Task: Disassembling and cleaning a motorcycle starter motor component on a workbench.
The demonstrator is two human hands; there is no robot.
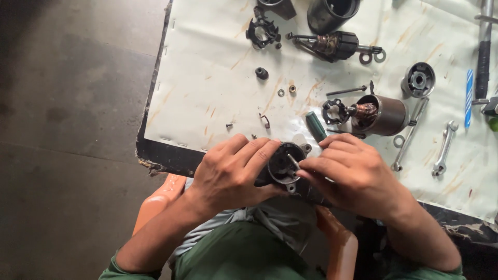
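Grey metal motor end cover (282,165) sits at the workbench (207,78) edge, gripped by the left hand (233,168), whose fingers curl closed around its rim. Right hand (353,173) pinches a thin metal tool (293,161) into the cover's centre, fingers closed. Doing this well seemingly means bracing the cover steady and keeping the tip straight. A green-handled screwdriver (315,125) lies just behind; an armature in its housing (376,115) lies farther back.
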